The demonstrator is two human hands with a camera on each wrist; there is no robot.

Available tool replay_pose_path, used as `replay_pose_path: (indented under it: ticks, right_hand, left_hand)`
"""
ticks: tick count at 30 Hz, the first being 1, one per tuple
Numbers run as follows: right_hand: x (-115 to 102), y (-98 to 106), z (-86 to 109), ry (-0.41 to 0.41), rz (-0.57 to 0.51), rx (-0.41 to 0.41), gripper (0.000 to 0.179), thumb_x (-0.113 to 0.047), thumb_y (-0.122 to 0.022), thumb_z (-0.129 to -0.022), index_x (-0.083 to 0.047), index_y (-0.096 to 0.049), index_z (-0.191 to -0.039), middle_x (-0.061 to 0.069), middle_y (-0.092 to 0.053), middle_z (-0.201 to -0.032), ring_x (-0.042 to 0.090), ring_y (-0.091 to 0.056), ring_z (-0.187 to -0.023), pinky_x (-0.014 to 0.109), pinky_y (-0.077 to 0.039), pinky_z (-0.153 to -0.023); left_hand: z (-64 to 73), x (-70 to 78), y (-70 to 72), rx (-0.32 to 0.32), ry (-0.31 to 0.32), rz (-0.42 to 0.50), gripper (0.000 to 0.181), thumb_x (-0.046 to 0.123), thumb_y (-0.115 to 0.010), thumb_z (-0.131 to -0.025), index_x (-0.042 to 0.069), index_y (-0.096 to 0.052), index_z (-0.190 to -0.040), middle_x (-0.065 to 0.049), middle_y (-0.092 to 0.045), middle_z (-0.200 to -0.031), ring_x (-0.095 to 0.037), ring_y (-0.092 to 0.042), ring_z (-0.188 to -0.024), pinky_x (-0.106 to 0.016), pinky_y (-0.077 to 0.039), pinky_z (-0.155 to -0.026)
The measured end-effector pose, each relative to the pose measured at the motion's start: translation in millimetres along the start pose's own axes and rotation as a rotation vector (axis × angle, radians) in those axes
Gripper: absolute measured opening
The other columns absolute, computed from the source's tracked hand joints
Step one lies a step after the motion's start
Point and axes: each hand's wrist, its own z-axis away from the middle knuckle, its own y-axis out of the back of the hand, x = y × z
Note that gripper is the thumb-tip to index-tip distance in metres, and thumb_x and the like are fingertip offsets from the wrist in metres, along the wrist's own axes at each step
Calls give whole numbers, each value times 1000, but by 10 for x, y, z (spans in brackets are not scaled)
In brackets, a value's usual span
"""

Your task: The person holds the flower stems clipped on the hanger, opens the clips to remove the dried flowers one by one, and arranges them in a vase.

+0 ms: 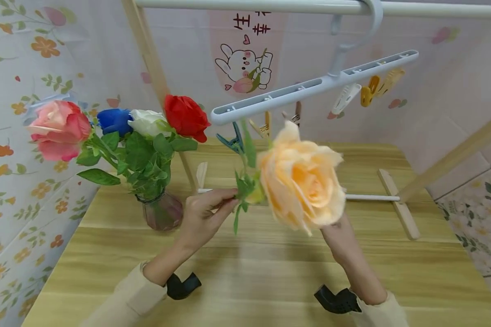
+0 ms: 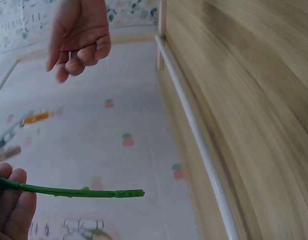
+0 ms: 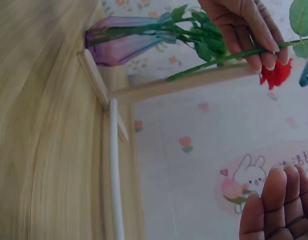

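My left hand (image 1: 200, 220) pinches the green stem (image 2: 83, 192) of a peach-coloured artificial rose (image 1: 304, 179). The bloom is held up in front of me, its head turned to the right. In the left wrist view the cut end of the stem juts out past the fingers. My right hand (image 1: 339, 238) is partly hidden behind the bloom in the head view. Seen from the right wrist, its fingers (image 3: 274, 200) are loosely bent and hold nothing, apart from the stem.
A purple glass vase (image 1: 163, 213) with pink, blue, white and red roses (image 1: 186, 117) stands at left on the wooden table (image 1: 249, 281). A pale hanger (image 1: 270, 97) dangles from the rack's top bar (image 1: 262, 5), with several clothespins (image 1: 345, 97) near it. A white lower bar (image 1: 372, 197) crosses behind.
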Motion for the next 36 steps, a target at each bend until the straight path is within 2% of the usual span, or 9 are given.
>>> replay_pose_path:
  ticks: [3, 5, 9, 12, 14, 21, 23, 29, 36]
  right_hand:
    - [-821, -528, -44, 100, -72, -143, 29, 2, -43, -98, -16, -63, -108, -2, -63, -93, 10, -62, -83, 22, -53, -74]
    - [-1127, -759, -34, 94, -76, -182, 30, 1, -42, -98, -21, -62, -100, -7, -61, -84, 6, -61, -75, 20, -53, -72]
    - [-1182, -1038, -130, 47, -58, -217, 15, -4, -47, -98, -2, -61, -101, -4, -60, -83, 8, -60, -77, 24, -55, -72]
    - [-1091, -1225, -239, 40, -61, -271, 23, -9, -51, -97, 10, -56, -108, 0, -60, -85, 11, -60, -79, 27, -55, -74]
    - [-1038, -1358, -309, 36, -62, -308, 27, -12, -52, -97, 11, -55, -112, 2, -60, -87, 12, -61, -79, 27, -55, -75]
    - [-1011, -1877, -556, 45, 12, -395, 28, -9, -59, -92, 1, -56, -119, 16, -59, -100, 18, -59, -89, 27, -52, -78]
    - [-1026, -2004, -626, 59, 51, -404, 33, -8, -62, -90, -1, -55, -122, 17, -59, -105, 19, -57, -93, 28, -51, -80]
    - [-1097, -2288, -797, 102, 98, -437, 49, -5, -68, -85, 0, -50, -130, 18, -57, -115, 28, -54, -108, 38, -49, -89]
    - [-1137, -2468, -869, 145, 99, -456, 52, -5, -70, -83, 2, -49, -130, 17, -58, -116, 29, -56, -110, 42, -49, -93]
  left_hand:
    - [52, -15, 234, 83, 25, -3, 21, -19, -66, -73, -8, -69, -90, -19, -71, -83, -11, -69, -75, -17, -54, -64]
    - [66, -21, 383, 134, 39, 21, 20, -21, -63, -74, -10, -69, -91, -20, -70, -82, -4, -67, -71, -13, -52, -61]
    - [57, -30, 650, 235, 90, 101, 16, -23, -57, -79, -17, -65, -91, -8, -73, -89, -2, -68, -75, -14, -53, -65]
    - [54, -31, 825, 293, 148, 110, 12, -20, -56, -82, -20, -63, -91, 7, -71, -93, -6, -69, -82, -19, -54, -73]
    - [54, -37, 929, 322, 169, 113, 9, -19, -55, -83, -21, -61, -90, 9, -72, -93, -7, -70, -84, -22, -54, -78]
    - [59, -51, 1227, 418, 118, 220, 13, -15, -56, -86, -21, -61, -96, -3, -72, -91, -14, -70, -88, -27, -54, -84]
    - [69, -43, 1279, 437, 123, 194, 13, -11, -58, -87, -19, -61, -96, -2, -72, -92, -13, -70, -87, -24, -54, -81]
    - [94, -25, 1380, 481, 140, 158, 16, -8, -59, -87, -18, -63, -99, -3, -73, -93, -12, -70, -83, -20, -54, -74]
    - [94, -28, 1435, 499, 125, 162, 14, -12, -57, -87, -19, -63, -98, -5, -72, -94, -12, -70, -81, -21, -54, -75]
